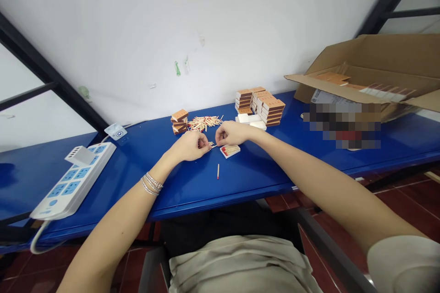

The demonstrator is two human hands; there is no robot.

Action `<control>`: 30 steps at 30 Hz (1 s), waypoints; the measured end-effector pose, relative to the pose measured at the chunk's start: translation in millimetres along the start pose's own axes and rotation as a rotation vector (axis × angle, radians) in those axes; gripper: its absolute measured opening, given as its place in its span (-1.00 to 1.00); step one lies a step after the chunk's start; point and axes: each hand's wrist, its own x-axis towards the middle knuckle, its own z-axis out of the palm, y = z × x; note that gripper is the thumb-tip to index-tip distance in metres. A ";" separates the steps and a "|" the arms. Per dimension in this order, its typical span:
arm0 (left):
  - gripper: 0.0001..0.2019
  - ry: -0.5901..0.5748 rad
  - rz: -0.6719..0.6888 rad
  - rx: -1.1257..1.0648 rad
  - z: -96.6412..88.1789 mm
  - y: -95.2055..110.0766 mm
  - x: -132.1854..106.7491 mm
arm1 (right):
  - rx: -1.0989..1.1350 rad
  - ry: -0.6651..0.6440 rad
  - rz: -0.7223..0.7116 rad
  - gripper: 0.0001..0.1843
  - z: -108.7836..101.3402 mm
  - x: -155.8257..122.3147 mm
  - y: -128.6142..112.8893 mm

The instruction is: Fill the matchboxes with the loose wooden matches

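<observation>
L hand [197, 146] pinches a few matches [211, 144]; R hand [229, 133] curled, fingertips close tog., can't tell if on a match. Tray [233, 154] w/ matches inside, just beside R hand. Step: prob. gathering matches; next move needs light grip, heads aligned.

A white power strip [76, 182] lies left, an open cardboard box [395, 55] right.
</observation>
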 end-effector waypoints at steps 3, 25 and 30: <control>-0.88 0.014 -0.009 -0.001 2.5 -1.2 2.0 | -0.001 -0.021 -0.008 -0.86 -5.8 -3.0 1.9; -0.86 0.072 -0.067 0.103 -17.1 -37.7 1.2 | 0.028 0.189 -0.112 -0.88 6.8 0.3 -8.9; -0.86 0.070 -0.099 0.087 -12.5 -41.3 3.5 | 0.033 0.181 -0.132 -0.65 8.2 0.2 -7.8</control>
